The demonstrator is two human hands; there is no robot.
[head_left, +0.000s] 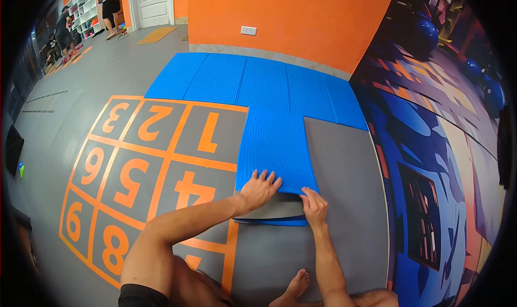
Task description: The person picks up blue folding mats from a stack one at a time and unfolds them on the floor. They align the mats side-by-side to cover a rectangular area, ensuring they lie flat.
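Note:
A folding blue mat (274, 145) with a textured top lies partly folded on the grey floor in front of me. My left hand (260, 187) rests on its near left part, fingers spread over the blue surface. At the near right corner, my right hand (314, 204) pinches the edge of the raised panel. Below that panel a grey underside shows, and a lower blue edge (274, 221) lies on the floor. The far end of the mat meets a row of flat blue panels (264, 83) along the orange wall.
Orange numbered squares (132, 180) mark the floor at left. A mural wall (431, 145) stands close at right. My bare foot (297, 285) is near the bottom. Two people (63, 29) (110, 8) are at the far left, near shelves (85, 11) and a white door (153, 4).

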